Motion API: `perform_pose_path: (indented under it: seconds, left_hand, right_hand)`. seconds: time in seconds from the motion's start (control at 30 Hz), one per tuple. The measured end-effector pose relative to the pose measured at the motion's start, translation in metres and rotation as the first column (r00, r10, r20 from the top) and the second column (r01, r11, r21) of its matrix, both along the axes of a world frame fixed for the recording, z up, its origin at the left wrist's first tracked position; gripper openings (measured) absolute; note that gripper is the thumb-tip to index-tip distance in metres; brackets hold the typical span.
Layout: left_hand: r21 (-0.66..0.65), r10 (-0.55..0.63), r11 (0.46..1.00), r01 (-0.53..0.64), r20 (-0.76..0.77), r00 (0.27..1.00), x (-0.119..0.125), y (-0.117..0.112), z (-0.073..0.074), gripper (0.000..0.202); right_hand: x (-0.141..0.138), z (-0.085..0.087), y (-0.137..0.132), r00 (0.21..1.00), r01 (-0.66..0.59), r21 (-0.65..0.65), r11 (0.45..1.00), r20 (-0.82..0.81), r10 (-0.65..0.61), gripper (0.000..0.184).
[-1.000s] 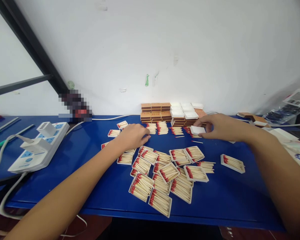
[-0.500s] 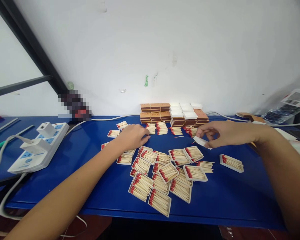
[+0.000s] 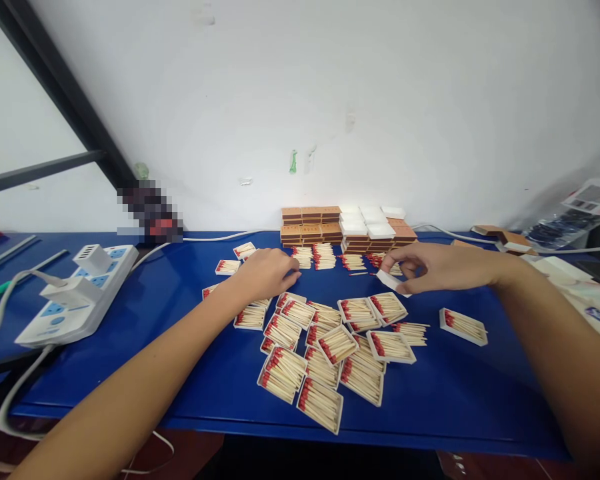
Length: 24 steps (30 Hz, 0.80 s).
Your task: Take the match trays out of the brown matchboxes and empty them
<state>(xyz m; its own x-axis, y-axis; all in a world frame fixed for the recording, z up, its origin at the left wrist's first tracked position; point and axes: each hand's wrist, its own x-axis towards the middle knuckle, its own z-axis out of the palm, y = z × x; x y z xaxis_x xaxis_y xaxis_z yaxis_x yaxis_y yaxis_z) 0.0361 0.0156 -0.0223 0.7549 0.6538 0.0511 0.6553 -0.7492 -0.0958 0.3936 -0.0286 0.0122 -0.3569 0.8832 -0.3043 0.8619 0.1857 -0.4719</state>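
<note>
My right hand (image 3: 420,268) pinches a white matchbox tray (image 3: 391,281) by its ends, tilted just above the blue table. Behind that tray lies a loose pile of red-tipped matches (image 3: 375,260), partly covered by my fingers. My left hand (image 3: 273,272) rests low over the table with its fingers curled inward; whatever is in them is hidden. Close to its fingertips is a match pile (image 3: 324,256). In front of both hands, several filled trays (image 3: 337,345) lie spread and overlapping, with match heads mostly to the left.
Brown matchboxes (image 3: 310,225) are stacked against the wall, with white trays (image 3: 373,220) on the right-hand stack. One filled tray (image 3: 463,327) sits apart at the right. A power strip (image 3: 87,293) with cables occupies the left, and a plastic packet (image 3: 565,225) the far right.
My right hand has shifted slightly left with the white tray, toward the match pile. My left hand has stayed in place.
</note>
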Motion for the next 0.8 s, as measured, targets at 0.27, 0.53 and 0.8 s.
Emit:
perform_pose_path:
  seconds: [0.27, 0.53, 0.8]
  left_hand:
    - [-0.001, -0.003, 1.000, 0.003, 0.018, 1.000, 0.000, 0.000, 0.000, 0.030]
    - [0.015, -0.018, 1.000, 0.017, 0.032, 0.999, -0.001, 0.001, -0.002, 0.030]
    - [0.004, -0.016, 1.000, 0.016, 0.030, 0.999, -0.001, 0.001, -0.001, 0.030]
  right_hand:
    - [-0.003, 0.009, -0.003, 0.998, 0.061, -0.005, 0.998, -0.001, -0.061, 0.048]
    - [-0.007, 0.007, -0.003, 1.000, 0.015, 0.004, 1.000, -0.019, -0.015, 0.050]
    - [-0.008, 0.009, -0.005, 1.000, 0.030, -0.015, 0.999, 0.005, -0.030, 0.050]
